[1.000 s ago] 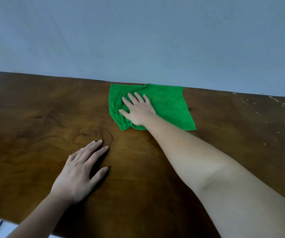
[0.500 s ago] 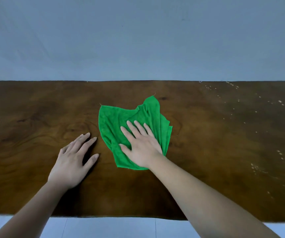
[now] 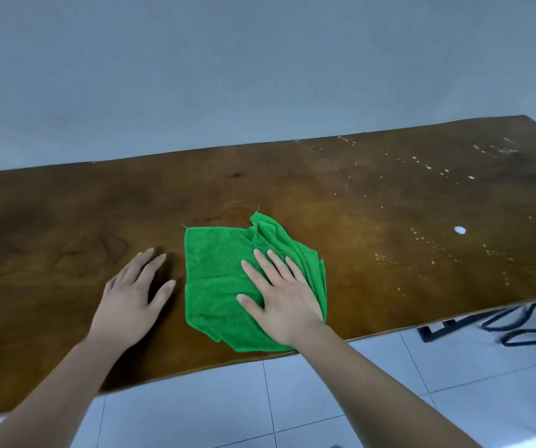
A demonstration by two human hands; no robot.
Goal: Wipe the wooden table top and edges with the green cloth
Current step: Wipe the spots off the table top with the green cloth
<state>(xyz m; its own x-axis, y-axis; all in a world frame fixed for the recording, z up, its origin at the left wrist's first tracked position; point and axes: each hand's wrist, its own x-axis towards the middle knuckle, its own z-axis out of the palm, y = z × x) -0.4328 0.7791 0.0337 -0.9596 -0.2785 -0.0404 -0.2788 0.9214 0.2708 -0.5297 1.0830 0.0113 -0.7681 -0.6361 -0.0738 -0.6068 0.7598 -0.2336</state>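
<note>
A crumpled green cloth (image 3: pixel 221 279) lies on the dark wooden table top (image 3: pixel 373 215), close to the near edge. My right hand (image 3: pixel 279 299) presses flat on the cloth's right half with straight, spread fingers. My left hand (image 3: pixel 134 295) rests flat on the bare wood just left of the cloth, fingers straight, holding nothing. The cloth's right side is bunched into folds beside my right hand.
Pale specks and one white spot (image 3: pixel 459 230) dot the right part of the table. A grey wall (image 3: pixel 260 76) runs behind the far edge. Below the near edge lie white floor tiles (image 3: pixel 357 399) and dark cables (image 3: pixel 525 334) at the right.
My right hand has dragged the cloth from the far edge back toward the near edge, and the cloth has bunched up. My left hand stayed flat on the wood.
</note>
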